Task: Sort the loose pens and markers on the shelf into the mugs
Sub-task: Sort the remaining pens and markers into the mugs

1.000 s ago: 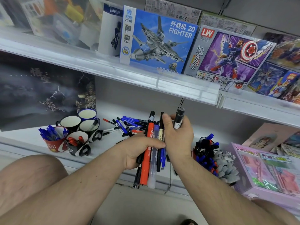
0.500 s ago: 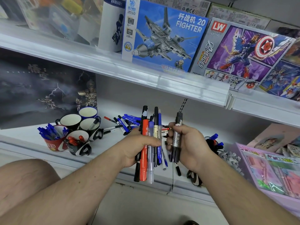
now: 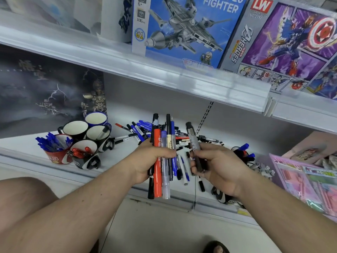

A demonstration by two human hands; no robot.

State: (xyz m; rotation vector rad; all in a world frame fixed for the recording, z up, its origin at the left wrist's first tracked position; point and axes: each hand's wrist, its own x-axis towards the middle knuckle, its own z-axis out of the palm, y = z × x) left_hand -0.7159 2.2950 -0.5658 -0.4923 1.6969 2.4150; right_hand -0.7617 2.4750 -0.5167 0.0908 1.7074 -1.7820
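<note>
1. In the head view we see our left hand (image 3: 153, 161) reaching in from the lower left, forearm angled up toward the shelf, fingers wrapped round a bundle of pens and markers (image 3: 162, 157) held roughly upright. The bundle includes an orange-red marker (image 3: 157, 172), a clear-bodied pen and several black and blue ones, their ends sticking out above and below the fist.
2. Our right hand (image 3: 217, 167) comes in from the lower right, palm turned partly toward us, thumb and curled fingers pinching a single dark grey marker (image 3: 194, 147) that tilts slightly left at its top. It sits just beside the bundle, with a narrow gap between them.
3. Behind both hands we see loose pens and markers (image 3: 140, 130) scattered on the white lower shelf (image 3: 21, 145), mostly blue and black.
4. At the left of the shelf stands a cluster of mugs: a red mug (image 3: 56, 154) full of blue pens, a black-and-white mug (image 3: 85, 156) holding red markers, another mug (image 3: 98, 134) with one dark pen in it, and two more behind, where we can see no pens.
5. To the right, partly hidden by our right wrist, another mug (image 3: 242, 154) holds dark and blue pens; we cannot make out its body clearly.
6. On the upper shelf stand a blue fighter-jet toy box (image 3: 182, 30) and a purple heroes box (image 3: 284, 39).
</note>
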